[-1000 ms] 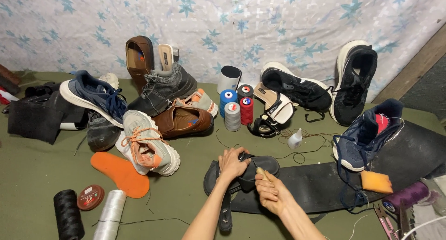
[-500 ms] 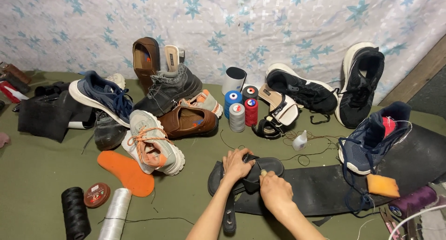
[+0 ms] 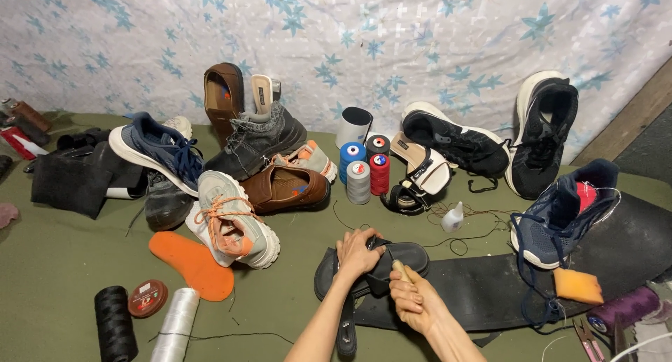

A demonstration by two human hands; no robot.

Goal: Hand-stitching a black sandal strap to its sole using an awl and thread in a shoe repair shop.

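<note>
Under my hands: the sandal (image 3: 413,253) lies on the floor (image 3: 63,264) in front of me, my left hand (image 3: 357,252) on its near-left part, my right hand (image 3: 413,302) just before it, gripping a tool handle (image 3: 402,269).
Beneath and right: the rubber sheet (image 3: 490,292) runs rightward under the sandal.
Behind: the thread spools (image 3: 364,169) stand past the sandal; the small bottle (image 3: 453,218) sits right of them.
Left: the heap of shoes (image 3: 231,173), with the loose insole (image 3: 192,264) before it.
Near left: the cord rolls (image 3: 143,323) flank the round tin (image 3: 147,297).
Right: the laced sneaker (image 3: 567,211) rests on the sheet, the sponge block (image 3: 577,286) before it.
Back: shoes lean on the hanging cloth (image 3: 420,33).
</note>
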